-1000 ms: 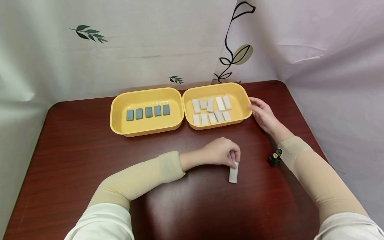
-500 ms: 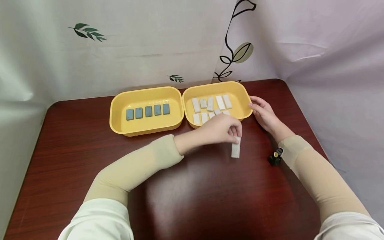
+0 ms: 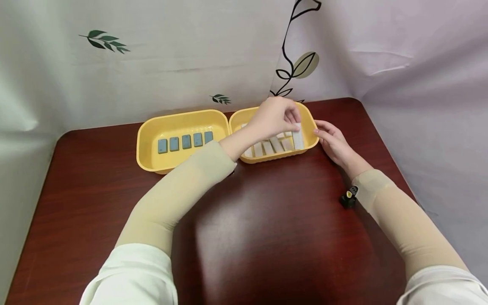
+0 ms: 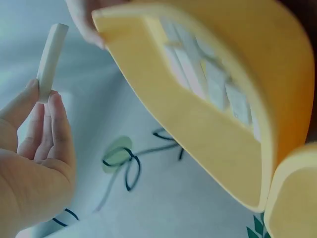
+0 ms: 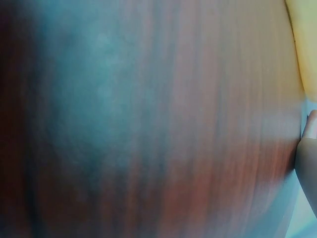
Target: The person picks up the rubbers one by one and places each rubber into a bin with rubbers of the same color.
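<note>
My left hand (image 3: 275, 116) pinches one end of a white oblong block (image 3: 298, 137) between thumb and fingers. In the head view the hand is over the right yellow tray (image 3: 310, 123); the left wrist view shows the block (image 4: 52, 62) tilted and apart from the tray (image 4: 173, 116). Several whitish blocks (image 3: 268, 147) lie in that tray, the back ones partly hidden by the hand. At the tray's right end my right hand (image 3: 335, 144) holds the rim, thumb at the edge. The right wrist view catches only a bit of this hand (image 5: 308, 158).
A left yellow tray (image 3: 146, 159) stands against the right one, with a row of several blue-grey blocks (image 3: 186, 142) in it. Both are on a dark red wooden table (image 3: 267, 237). Patterned cloth (image 3: 171, 55) hangs behind. A small black object (image 3: 347, 198) is by the right wrist.
My left hand has carried the white block up off the table, away from me, to above the right tray. The right hand has stayed at the tray's end.
</note>
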`<action>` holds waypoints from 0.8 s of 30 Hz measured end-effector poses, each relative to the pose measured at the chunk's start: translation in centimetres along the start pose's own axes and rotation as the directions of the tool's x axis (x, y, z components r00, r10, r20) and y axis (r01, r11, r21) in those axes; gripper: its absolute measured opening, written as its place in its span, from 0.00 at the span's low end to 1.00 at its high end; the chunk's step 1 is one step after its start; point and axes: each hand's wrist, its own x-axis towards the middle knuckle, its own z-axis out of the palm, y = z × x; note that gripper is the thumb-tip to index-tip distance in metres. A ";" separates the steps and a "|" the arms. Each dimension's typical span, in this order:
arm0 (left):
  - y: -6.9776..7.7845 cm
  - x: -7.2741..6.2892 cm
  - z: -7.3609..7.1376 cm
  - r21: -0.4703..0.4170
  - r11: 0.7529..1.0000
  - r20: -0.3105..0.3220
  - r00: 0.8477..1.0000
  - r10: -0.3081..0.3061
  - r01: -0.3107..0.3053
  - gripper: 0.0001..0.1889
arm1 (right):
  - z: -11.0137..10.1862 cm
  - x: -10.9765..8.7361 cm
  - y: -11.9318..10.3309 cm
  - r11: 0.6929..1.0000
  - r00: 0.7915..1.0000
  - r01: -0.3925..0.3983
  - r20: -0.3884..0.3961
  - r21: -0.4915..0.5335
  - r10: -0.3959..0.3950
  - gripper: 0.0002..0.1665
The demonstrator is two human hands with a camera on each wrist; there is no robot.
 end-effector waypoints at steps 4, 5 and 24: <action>-0.7 1.6 -0.1 0.047 0.997 -0.033 0.997 -0.067 0.068 0.08 | 0.1 0.0 0.0 1.000 1.000 -0.009 -0.002 -0.009 0.009 0.19; -0.9 2.0 0.1 0.051 0.995 -0.036 0.996 -0.085 0.086 0.08 | 0.1 0.0 0.0 1.000 1.000 -0.012 -0.002 -0.014 0.012 0.19; -3.9 4.8 5.4 0.058 0.961 -0.023 0.962 -0.270 0.271 0.04 | 0.1 0.0 0.1 1.000 1.000 -0.001 -0.011 -0.002 0.001 0.19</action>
